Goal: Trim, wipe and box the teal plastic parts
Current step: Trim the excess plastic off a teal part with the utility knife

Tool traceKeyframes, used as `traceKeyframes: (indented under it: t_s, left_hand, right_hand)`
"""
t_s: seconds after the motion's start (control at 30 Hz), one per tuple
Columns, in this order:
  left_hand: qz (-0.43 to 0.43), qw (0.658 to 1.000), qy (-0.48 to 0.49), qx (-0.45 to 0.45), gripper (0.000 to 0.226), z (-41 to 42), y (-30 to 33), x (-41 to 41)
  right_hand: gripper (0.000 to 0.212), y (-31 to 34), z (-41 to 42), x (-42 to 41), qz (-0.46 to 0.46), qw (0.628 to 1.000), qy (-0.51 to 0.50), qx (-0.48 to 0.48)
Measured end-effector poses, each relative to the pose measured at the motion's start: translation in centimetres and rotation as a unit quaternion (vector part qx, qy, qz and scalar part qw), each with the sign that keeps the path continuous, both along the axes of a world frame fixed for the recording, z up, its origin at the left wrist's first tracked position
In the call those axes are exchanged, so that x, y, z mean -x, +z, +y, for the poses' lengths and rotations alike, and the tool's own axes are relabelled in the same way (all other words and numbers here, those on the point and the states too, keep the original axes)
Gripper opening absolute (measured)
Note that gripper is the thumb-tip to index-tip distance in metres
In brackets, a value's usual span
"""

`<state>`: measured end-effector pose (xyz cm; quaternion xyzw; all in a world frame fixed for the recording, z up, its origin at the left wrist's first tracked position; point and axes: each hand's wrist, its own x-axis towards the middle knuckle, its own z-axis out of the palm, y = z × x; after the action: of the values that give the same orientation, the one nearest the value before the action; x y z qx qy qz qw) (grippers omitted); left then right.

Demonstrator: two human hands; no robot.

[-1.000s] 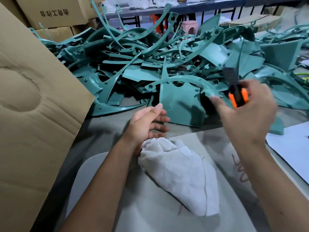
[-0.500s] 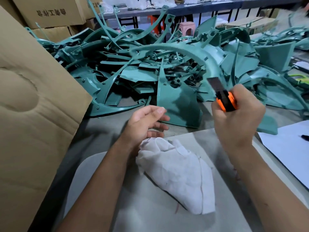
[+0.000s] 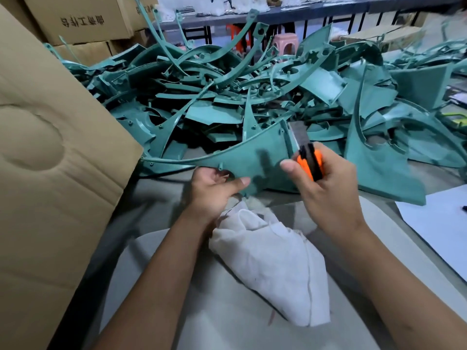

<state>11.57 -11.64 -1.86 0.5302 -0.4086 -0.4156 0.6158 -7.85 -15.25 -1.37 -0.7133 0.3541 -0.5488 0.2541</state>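
A curved teal plastic part (image 3: 255, 152) with a flat triangular panel hangs just above the table in front of me. My left hand (image 3: 214, 190) grips its lower edge, thumb over the panel. My right hand (image 3: 326, 188) holds an orange and black utility knife (image 3: 309, 160), its blade up against the right edge of the part. Behind lies a big heap of teal parts (image 3: 227, 92). A crumpled white cloth (image 3: 273, 261) rests on the grey mat (image 3: 202, 311) under my wrists.
A large cardboard box flap (image 3: 50, 173) stands at the left. More cartons (image 3: 80, 18) are stacked at the back left. White paper (image 3: 439, 223) lies at the right edge. A pink stool (image 3: 288, 44) and tables sit beyond the heap.
A teal part has come out of the heap toward me. My left hand, empty before, now grips its lower edge. My right hand with the knife has moved in to the part's right edge.
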Motion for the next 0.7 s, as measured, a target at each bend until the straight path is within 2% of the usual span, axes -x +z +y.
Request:
traceKeyframes:
  t_s: [0.1,0.2,0.27,0.33,0.4,0.43,0.5,0.57,0.7]
  left_hand:
    - [-0.045,0.996,0.038,0.071,0.021,0.0,0.0,0.2]
    - [-0.052,0.992,0.014,0.113,0.027,0.0,0.2,0.7]
    - [-0.083,0.992,0.001,0.098,0.027,0.0,0.2,1.2]
    - [-0.162,0.985,0.008,0.056,0.016,0.1,0.1,1.8]
    - [-0.224,0.974,-0.001,0.017,0.03,0.1,-0.2,2.1]
    - [-0.219,0.976,-0.01,0.014,0.03,0.1,-0.2,2.3]
    - [-0.172,0.985,-0.016,0.022,0.009,0.1,-0.3,2.2]
    - [-0.135,0.99,-0.02,0.034,0.023,0.1,-0.3,2.1]
    - [-0.14,0.99,0.012,0.02,0.024,0.1,-0.5,2.0]
  right_hand:
    - [0.043,0.6,0.2,0.3,0.021,0.999,-0.033,0.021]
    - [0.031,1.1,1.3,-0.1,0.062,0.994,-0.019,0.09]
    - [0.029,1.2,2.1,-0.6,0.089,0.986,-0.016,0.137]
    - [0.033,1.1,2.5,-1.1,0.122,0.981,-0.016,0.153]
    - [0.036,1.0,2.6,-1.4,0.161,0.976,-0.033,0.145]
    - [0.037,1.0,2.5,-1.3,0.169,0.974,-0.045,0.141]
    - [0.037,1.1,2.5,-1.1,0.158,0.975,-0.071,0.138]
    - [0.037,1.4,2.1,-0.6,0.144,0.975,-0.109,0.133]
    - [0.038,1.6,0.6,1.2,0.148,0.962,-0.212,0.088]
